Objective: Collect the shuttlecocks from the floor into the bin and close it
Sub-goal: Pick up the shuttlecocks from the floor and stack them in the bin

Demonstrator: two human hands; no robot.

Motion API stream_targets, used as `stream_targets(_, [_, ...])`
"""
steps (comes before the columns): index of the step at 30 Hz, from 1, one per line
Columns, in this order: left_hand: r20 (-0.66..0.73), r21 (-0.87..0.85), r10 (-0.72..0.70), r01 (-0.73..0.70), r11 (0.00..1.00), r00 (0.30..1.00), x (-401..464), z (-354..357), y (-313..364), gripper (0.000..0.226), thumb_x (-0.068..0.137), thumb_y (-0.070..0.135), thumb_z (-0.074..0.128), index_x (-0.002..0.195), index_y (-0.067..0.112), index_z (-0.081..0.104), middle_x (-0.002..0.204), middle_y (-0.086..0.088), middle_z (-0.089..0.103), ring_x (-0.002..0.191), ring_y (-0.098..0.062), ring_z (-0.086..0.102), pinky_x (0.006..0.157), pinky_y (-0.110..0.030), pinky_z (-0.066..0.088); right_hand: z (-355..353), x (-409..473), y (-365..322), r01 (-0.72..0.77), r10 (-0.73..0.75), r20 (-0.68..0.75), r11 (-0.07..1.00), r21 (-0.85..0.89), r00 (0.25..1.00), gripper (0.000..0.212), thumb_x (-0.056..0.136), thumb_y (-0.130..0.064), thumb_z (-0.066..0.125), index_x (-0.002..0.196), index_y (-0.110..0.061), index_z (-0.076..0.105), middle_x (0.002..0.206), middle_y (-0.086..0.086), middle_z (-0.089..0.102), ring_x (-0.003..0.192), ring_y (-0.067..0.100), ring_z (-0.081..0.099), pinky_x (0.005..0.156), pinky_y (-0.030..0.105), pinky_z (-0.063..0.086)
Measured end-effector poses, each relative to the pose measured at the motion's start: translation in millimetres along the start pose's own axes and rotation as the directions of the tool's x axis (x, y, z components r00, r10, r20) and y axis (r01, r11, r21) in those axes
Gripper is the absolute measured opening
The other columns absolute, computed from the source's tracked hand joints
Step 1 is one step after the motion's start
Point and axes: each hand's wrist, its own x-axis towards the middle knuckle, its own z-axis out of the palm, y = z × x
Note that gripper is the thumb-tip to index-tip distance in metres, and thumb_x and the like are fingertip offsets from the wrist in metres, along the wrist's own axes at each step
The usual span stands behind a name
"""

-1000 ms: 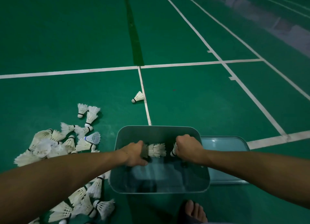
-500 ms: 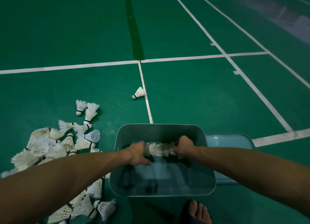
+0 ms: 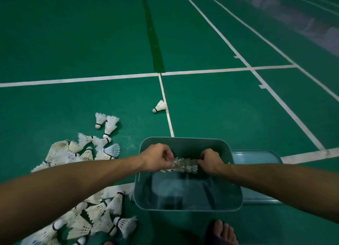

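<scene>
Both hands, left (image 3: pixel 157 157) and right (image 3: pixel 211 161), grip the shuttlecock stack (image 3: pixel 184 164) endwise; it lies sideways over the bin (image 3: pixel 185 143).

Changes vs 1.0 s ago: the hands are closer together over the bin (image 3: pixel 185 142). Then, left hand (image 3: pixel 157 157) and right hand (image 3: pixel 211 162) each held separate shuttlecocks with a clear gap between them; 0.5 s ago the pieces met; now they form one nested row of shuttlecocks (image 3: pixel 183 165) spanning hand to hand. Left hand's grip has shifted: a closed fist before, now knuckles up, fingers curled over the row's left end. Right hand's grip sits at the right end, wrist more turned in. Row is blurred, so the count can't be read. The bin's floor looks bare in all three frames.
</scene>
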Motion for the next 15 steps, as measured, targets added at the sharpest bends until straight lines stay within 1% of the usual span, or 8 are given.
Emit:
stream_targets(2, [-0.047, 0.021, 0.067, -0.066, 0.998, 0.997, -23.1, -19.8, 5.2, 0.018, 0.088, 0.029, 0.084, 0.100, 0.020, 0.072, 0.096, 0.007, 0.075, 0.087, -0.009, 0.071, 0.080, -0.025, 0.060, -12.1, -23.4, -18.1, 0.183, -0.184, -0.019, 0.983, -0.031, 0.983, 0.020, 0.099, -0.019, 0.062, 0.107, -0.007, 0.076, 0.106, 0.007, 0.076, 0.093, 0.018, 0.069, 0.088, 0.031, 0.056])
stream_targets(3, [-0.064, 0.022, 0.088, -0.087, 0.996, 0.994, -36.3, -30.3, 5.7, 0.014, 0.090, 0.027, 0.082, 0.097, 0.020, 0.073, 0.092, 0.007, 0.075, 0.084, -0.008, 0.071, 0.077, -0.025, 0.060, -18.3, -36.0, -29.0, 0.289, -0.289, -0.003, 0.956, -0.053, 0.957, 0.022, 0.099, -0.021, 0.061, 0.108, -0.010, 0.077, 0.108, 0.004, 0.076, 0.093, 0.015, 0.069, 0.091, 0.031, 0.057])
stream_targets(5, [-0.104, 0.031, 0.103, -0.101, 0.994, 0.989, -65.5, -52.4, -0.4, 0.011, 0.092, 0.026, 0.080, 0.093, 0.018, 0.072, 0.084, 0.008, 0.075, 0.073, -0.002, 0.070, 0.070, -0.023, 0.060, -32.5, -60.1, -54.0, 0.502, -0.498, 0.061, 0.852, -0.148, 0.865, 0.022, 0.099, -0.025, 0.058, 0.107, -0.016, 0.077, 0.108, -0.001, 0.075, 0.092, 0.011, 0.067, 0.088, 0.031, 0.057])
stream_targets(7, [-0.128, 0.072, 0.108, -0.100, 0.992, 0.986, -94.3, -73.5, -15.5, 0.010, 0.094, 0.026, 0.078, 0.092, 0.019, 0.072, 0.081, 0.008, 0.075, 0.067, 0.002, 0.069, 0.067, -0.021, 0.059, -44.0, -79.0, -79.2, 0.665, -0.659, 0.125, 0.696, -0.270, 0.741, 0.022, 0.099, -0.031, 0.054, 0.108, -0.023, 0.073, 0.110, -0.005, 0.068, 0.098, 0.013, 0.064, 0.088, 0.032, 0.054])
stream_targets(9, [-0.145, 0.162, 0.097, -0.073, 0.984, 0.985, -122.5, -91.0, -38.5, 0.007, 0.095, 0.025, 0.076, 0.091, 0.020, 0.072, 0.083, 0.012, 0.074, 0.071, 0.006, 0.066, 0.065, -0.011, 0.052, -49.1, -93.1, -104.2, 0.765, -0.755, 0.188, 0.553, -0.330, 0.628, 0.019, 0.100, -0.034, 0.052, 0.107, -0.028, 0.068, 0.111, -0.008, 0.063, 0.103, 0.013, 0.060, 0.089, 0.032, 0.051])
stream_targets(11, [-0.157, 0.225, 0.051, -0.015, 0.974, 0.986, -148.8, -99.5, -70.3, 0.007, 0.095, 0.025, 0.074, 0.089, 0.023, 0.071, 0.083, 0.016, 0.071, 0.074, 0.008, 0.064, 0.063, -0.008, 0.045, -43.6, -103.2, -129.3, 0.820, -0.807, 0.213, 0.475, -0.319, 0.550, 0.017, 0.100, -0.033, 0.052, 0.105, -0.027, 0.068, 0.110, -0.007, 0.064, 0.103, 0.015, 0.060, 0.090, 0.033, 0.051])
stream_targets(12, [-0.156, 0.231, 0.012, 0.025, 0.973, 0.988, -161.3, -100.4, -88.7, 0.008, 0.095, 0.026, 0.074, 0.088, 0.025, 0.070, 0.083, 0.016, 0.071, 0.074, 0.007, 0.064, 0.063, -0.009, 0.046, -38.2, -107.3, -142.6, 0.841, -0.829, 0.207, 0.454, -0.296, 0.520, 0.017, 0.100, -0.032, 0.053, 0.104, -0.026, 0.068, 0.108, -0.006, 0.065, 0.101, 0.016, 0.061, 0.090, 0.034, 0.051])
stream_targets(15, [-0.152, 0.239, -0.118, 0.152, 0.959, 0.981, -192.3, -95.2, -146.4, 0.009, 0.095, 0.034, 0.075, 0.090, 0.028, 0.070, 0.087, 0.015, 0.073, 0.076, 0.004, 0.067, 0.068, -0.018, 0.054, -11.3, -116.1, -182.7, 0.862, -0.832, 0.239, 0.457, -0.218, 0.501, 0.016, 0.100, -0.029, 0.054, 0.101, -0.022, 0.067, 0.101, -0.003, 0.065, 0.092, 0.017, 0.061, 0.085, 0.037, 0.052])
